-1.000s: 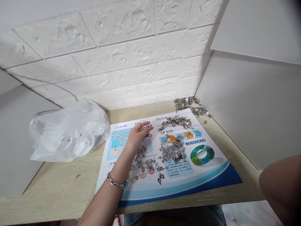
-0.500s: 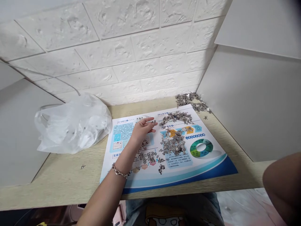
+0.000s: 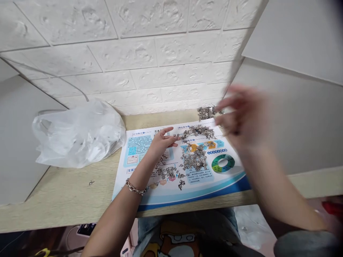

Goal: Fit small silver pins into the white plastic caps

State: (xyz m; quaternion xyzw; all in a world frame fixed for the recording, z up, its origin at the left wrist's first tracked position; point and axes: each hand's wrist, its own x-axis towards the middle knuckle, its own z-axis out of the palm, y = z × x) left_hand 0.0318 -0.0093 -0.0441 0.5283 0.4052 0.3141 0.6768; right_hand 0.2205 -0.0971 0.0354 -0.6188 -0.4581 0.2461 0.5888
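Note:
My left hand (image 3: 163, 143) rests over the printed sheet (image 3: 150, 203), its fingers stretched out and apart. Its fingertips lie beside a heap of small silvery metal parts (image 3: 199, 132). A second, larger heap of metal parts (image 3: 195, 159) is on the sheet closer to me, and a looser group of parts (image 3: 168, 173) lies below my left palm. Over the sheet's right side hangs my right hand (image 3: 241, 114), smeared by motion; whether it holds anything does not show. Behind it, a further pile of metal parts (image 3: 206, 112) sits against the wall, partly covered.
On the left stands a translucent plastic bag (image 3: 80, 135) with white contents. One stray metal part (image 3: 91, 182) lies on the wooden tabletop (image 3: 72, 196). White brick-patterned wall (image 3: 144, 85) bounds the back, and grey panels (image 3: 289, 117) rise on both sides.
My right hand has come into view from the lower right and is raised over the sheet's right side. My left hand stays in nearly the same place.

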